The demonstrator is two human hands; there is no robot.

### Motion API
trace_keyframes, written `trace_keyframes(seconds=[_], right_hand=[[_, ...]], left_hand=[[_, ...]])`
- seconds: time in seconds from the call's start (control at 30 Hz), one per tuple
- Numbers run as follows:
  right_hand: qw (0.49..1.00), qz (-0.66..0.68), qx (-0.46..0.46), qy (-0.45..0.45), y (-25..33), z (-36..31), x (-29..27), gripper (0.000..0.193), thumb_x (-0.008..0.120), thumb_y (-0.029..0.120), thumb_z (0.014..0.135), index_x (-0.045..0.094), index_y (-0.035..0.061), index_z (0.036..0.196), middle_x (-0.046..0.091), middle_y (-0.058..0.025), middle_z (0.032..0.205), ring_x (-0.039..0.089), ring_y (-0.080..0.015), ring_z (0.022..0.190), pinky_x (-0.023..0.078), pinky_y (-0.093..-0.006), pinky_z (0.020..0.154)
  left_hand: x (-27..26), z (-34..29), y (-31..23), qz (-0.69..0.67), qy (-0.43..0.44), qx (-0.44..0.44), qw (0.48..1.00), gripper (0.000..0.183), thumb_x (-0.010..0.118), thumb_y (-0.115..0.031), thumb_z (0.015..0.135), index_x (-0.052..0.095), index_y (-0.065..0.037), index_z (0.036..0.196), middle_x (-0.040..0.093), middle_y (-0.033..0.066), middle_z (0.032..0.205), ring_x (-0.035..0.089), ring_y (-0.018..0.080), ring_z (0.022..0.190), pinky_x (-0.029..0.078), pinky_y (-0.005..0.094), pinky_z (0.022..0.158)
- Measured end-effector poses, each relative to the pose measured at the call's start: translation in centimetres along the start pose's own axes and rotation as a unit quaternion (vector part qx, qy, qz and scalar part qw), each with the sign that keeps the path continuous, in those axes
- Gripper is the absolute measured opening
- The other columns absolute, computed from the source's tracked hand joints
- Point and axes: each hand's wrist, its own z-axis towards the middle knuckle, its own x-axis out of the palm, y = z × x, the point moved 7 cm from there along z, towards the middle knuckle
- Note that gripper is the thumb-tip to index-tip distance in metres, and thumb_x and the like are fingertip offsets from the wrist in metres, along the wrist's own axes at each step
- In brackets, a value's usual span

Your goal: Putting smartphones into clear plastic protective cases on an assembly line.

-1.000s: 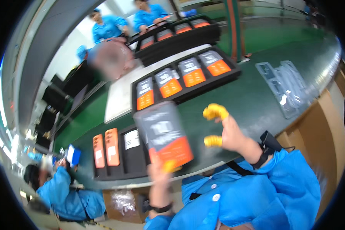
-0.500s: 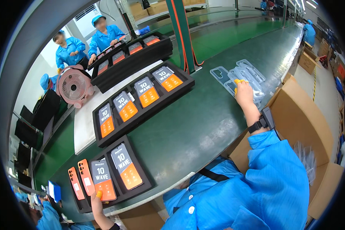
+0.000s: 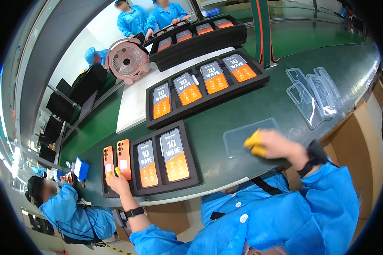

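Observation:
My left hand [image 3: 118, 183] is at the lower ends of two orange phones [image 3: 123, 158], which lie back up at the left of a black foam tray [image 3: 181, 189]. Its yellow-covered fingertips are apart, one over the outer phone's lower end; a firm hold does not show. Two phones with grey-and-orange screen films [image 3: 175, 156] lie in the slots beside them. Over the green bench, my right hand [image 3: 273, 143] pinches a clear phone case [image 3: 236, 138] in yellow-covered fingers. More clear phone cases [image 3: 323, 97] lie loose at the right.
Behind stands a longer black tray [image 3: 191, 111] of film-covered phones on a white board [image 3: 130, 112]. Farther back are stacked trays [image 3: 200, 46], a pink fan [image 3: 127, 61] and a green post [image 3: 261, 38]. Cardboard boxes [image 3: 355, 142] stand at the right edge. Co-workers in blue are beyond and left.
My right hand has moved from the loose cases toward me and left, bringing one clear case. My left hand has shifted from a film-covered phone to the orange phones. The view has turned.

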Motion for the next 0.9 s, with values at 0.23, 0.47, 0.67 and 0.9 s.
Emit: trace_keyframes(seconds=[0.23, 0.47, 0.67, 0.9], right_hand=[[0.993, -0.025, 0.027, -0.109, 0.0, 0.6, -0.7, 0.028, 0.064, 0.016, 0.069, 0.056, 0.0071, 0.094, 0.055, -0.009, 0.09, 0.053, -0.0258, 0.082, 0.045, -0.0341, 0.071], [0.973, -0.161, 0.159, -0.053, -4.4, -1.3, -1.6, 0.038, 0.064, 0.01, 0.066, 0.053, 0.0043, 0.102, 0.05, -0.0116, 0.1, 0.046, -0.028, 0.094, 0.04, -0.0332, 0.081], [0.968, -0.112, 0.223, -0.012, -7.4, -0.2, -2.9, 0.037, 0.049, -0.009, 0.064, 0.054, 0.0041, 0.099, 0.051, -0.0132, 0.093, 0.048, -0.0289, 0.091, 0.04, -0.0337, 0.081], [0.968, -0.154, -0.194, -0.041, 0.4, 7.4, -3.6, 0.012, 0.051, 0.009, 0.065, 0.056, 0.0067, 0.075, 0.054, -0.0074, 0.075, 0.053, -0.0253, 0.076, 0.043, -0.0343, 0.066]], left_hand=[[1.8, -0.3, 3.6, 0.067, 0.029, -0.021, 0.997, 0.044, 0.048, -0.032, 0.083, 0.049, 0.006, 0.104, 0.045, 0.0242, 0.106, 0.045, 0.0398, 0.094, 0.04, 0.0456, 0.077], [5.0, 0.5, 1.2, 0.027, 0.087, 0.006, 0.996, 0.04, 0.048, -0.028, 0.081, 0.052, 0.008, 0.099, 0.052, 0.0263, 0.092, 0.049, 0.0397, 0.087, 0.04, 0.0437, 0.077], [8.5, 2.9, 6.0, -0.125, 0.238, -0.143, 0.953, 0.042, 0.048, -0.033, 0.081, 0.055, 0.004, 0.097, 0.057, 0.0209, 0.091, 0.054, 0.0275, 0.088, 0.041, 0.0353, 0.073], [4.5, 3.9, 3.8, -0.31, 0.415, -0.229, 0.824, 0.032, 0.045, -0.023, 0.086, 0.047, 0.001, 0.107, 0.057, 0.0106, 0.096, 0.059, 0.0216, 0.081, 0.048, 0.0339, 0.07]])
